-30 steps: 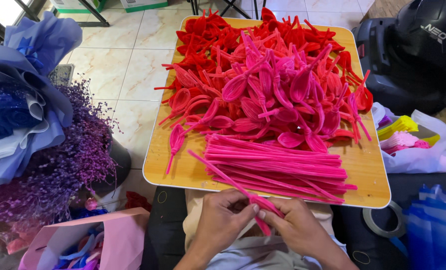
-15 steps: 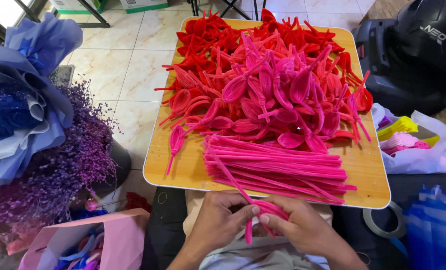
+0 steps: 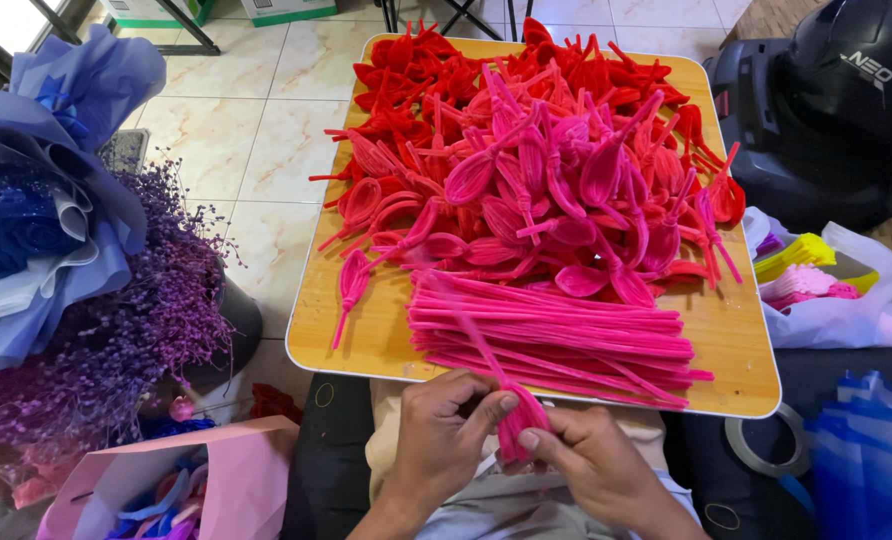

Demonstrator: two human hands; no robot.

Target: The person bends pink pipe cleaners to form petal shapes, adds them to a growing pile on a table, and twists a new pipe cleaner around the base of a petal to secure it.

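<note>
Pink pipe cleaner [image 3: 511,415], fuzzy and bent into a narrow loop, sits pinched between the fingertips of both hands just off the near edge of the wooden board [image 3: 366,340], above the person's lap. The left hand [image 3: 446,425] closes its thumb and forefinger on the upper part of the loop, while the right hand [image 3: 591,465] grips the lower end with thumb and forefinger, the other fingers curled under. One long tail of the same stem runs up and to the left from the fingers, blurred, across the near edge of the board.

Just beyond the hands, along the near edge, lies a bundle of straight pink stems [image 3: 566,335], laid side by side and reaching toward the near right corner. Behind that bundle, over the middle of the board, is a heap of pink petal loops [image 3: 556,190], each a closed oval with a twisted stalk. Toward the far edge and the far left corner the heap turns to red petal loops [image 3: 416,70].

Off the board's left edge stand dried purple flowers [image 3: 116,330] and a blue paper bouquet wrap [image 3: 56,150]. A pink paper bag [image 3: 216,480] stands near the person's left knee. Off the right edge rest a white plastic bag [image 3: 846,310] with yellow and pink stems, a black helmet [image 3: 836,100], and a tape roll [image 3: 766,450].
</note>
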